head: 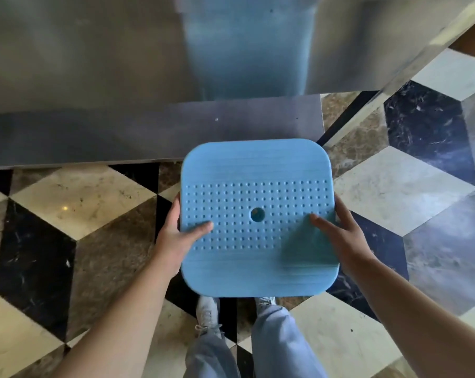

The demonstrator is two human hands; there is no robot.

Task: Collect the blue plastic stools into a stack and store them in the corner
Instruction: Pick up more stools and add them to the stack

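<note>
both hands (176, 236) grip dimpled square stool (258, 192).

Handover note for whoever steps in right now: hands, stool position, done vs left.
Left hand: grips the left edge of the blue stool, thumb on the seat.
Right hand: grips the right edge, thumb on top.
Stool: held seat-up, in front of the metal panel, above the person's shoes.
Done: one stool in hand.
Left: stacking and corner storage; whether other stools sit beneath it cannot be seen.
</note>
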